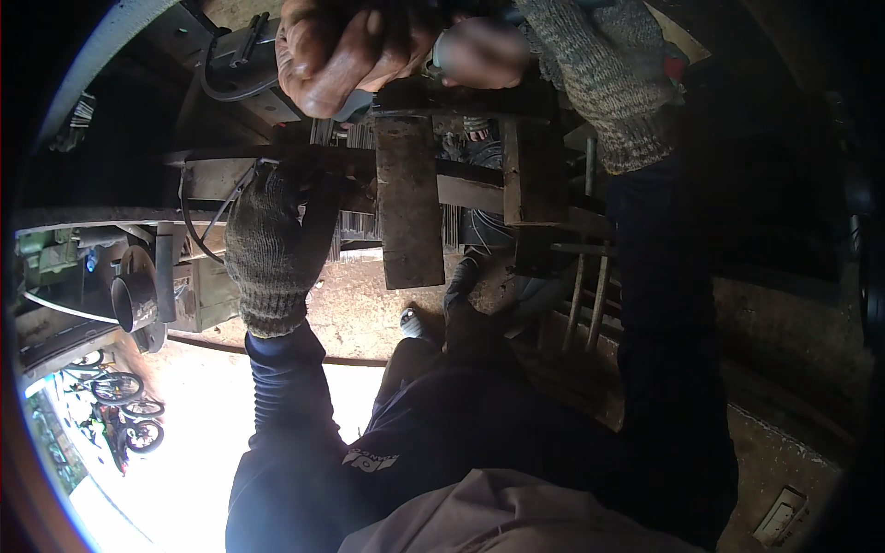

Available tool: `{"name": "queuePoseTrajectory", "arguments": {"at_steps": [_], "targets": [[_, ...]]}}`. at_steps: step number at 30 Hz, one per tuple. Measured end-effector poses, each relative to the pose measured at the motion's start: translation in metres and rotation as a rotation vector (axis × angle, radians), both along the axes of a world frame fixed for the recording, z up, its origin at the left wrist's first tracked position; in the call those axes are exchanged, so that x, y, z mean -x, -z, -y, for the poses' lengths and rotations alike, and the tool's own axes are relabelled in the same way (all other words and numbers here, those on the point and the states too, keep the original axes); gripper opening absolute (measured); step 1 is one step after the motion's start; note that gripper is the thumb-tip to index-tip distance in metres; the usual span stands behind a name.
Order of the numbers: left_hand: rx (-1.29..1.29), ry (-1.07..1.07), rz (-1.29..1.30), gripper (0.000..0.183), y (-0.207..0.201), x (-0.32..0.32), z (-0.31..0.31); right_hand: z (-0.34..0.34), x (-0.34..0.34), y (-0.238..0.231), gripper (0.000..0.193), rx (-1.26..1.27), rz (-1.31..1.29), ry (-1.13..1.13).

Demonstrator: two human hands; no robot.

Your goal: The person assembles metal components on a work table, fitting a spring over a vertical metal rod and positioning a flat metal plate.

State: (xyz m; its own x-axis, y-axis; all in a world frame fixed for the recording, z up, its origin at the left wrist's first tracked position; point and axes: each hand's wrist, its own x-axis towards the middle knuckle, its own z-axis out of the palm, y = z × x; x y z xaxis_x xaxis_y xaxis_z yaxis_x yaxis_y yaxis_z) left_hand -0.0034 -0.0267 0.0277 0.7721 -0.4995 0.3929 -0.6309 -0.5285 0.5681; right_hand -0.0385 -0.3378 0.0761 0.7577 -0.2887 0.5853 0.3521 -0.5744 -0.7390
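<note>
My left hand, in a grey knitted glove, is at a dark metal bar of the frame. Its fingers curl against the bar in shadow, partly hidden. Higher up on the right is my right hand, also gloved. Its fingers bend round something near the top edge that I cannot make out. Between my arms hang two brown rusty flat plates, a left plate and a right plate, below a dark crosspiece. Another person's bare hand is closed at the top, next to a blurred patch.
A metal pipe end and green machinery stand at the left. Several bicycles are in the bright area at lower left. Metal rods stand at the right. A whitish box is at lower right.
</note>
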Motion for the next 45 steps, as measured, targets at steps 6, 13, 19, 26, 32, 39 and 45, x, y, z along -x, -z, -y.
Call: {"name": "queuePoseTrajectory", "arguments": {"at_steps": [6, 13, 19, 26, 32, 39, 45], "targets": [[-0.094, -0.009, 0.106, 0.027, -0.001, -0.002, -0.009, -0.008, -0.002, -0.004, 0.022, -0.006, -0.005, 0.001], [-0.068, -0.035, 0.056, 0.027, -0.001, -0.001, -0.005, -0.008, -0.001, -0.008, 0.019, -0.090, -0.053, 0.010], [-0.038, -0.040, 0.001, 0.027, 0.005, -0.003, -0.005, -0.003, -0.003, -0.001, 0.025, -0.202, -0.031, -0.063], [0.020, 0.029, 0.072, 0.019, 0.006, -0.005, -0.004, 0.002, -0.010, 0.007, 0.029, 0.013, 0.138, -0.015], [-0.007, 0.054, 0.118, 0.020, 0.009, -0.007, -0.005, -0.001, 0.000, 0.005, 0.018, -0.158, -0.144, 0.052], [0.078, 0.087, 0.011, 0.020, 0.013, -0.011, -0.009, -0.005, 0.000, -0.001, 0.022, -0.131, -0.119, 0.074], [0.034, 0.070, 0.056, 0.020, 0.016, -0.012, -0.010, -0.010, 0.003, -0.003, 0.032, -0.254, -0.035, -0.013]]}}
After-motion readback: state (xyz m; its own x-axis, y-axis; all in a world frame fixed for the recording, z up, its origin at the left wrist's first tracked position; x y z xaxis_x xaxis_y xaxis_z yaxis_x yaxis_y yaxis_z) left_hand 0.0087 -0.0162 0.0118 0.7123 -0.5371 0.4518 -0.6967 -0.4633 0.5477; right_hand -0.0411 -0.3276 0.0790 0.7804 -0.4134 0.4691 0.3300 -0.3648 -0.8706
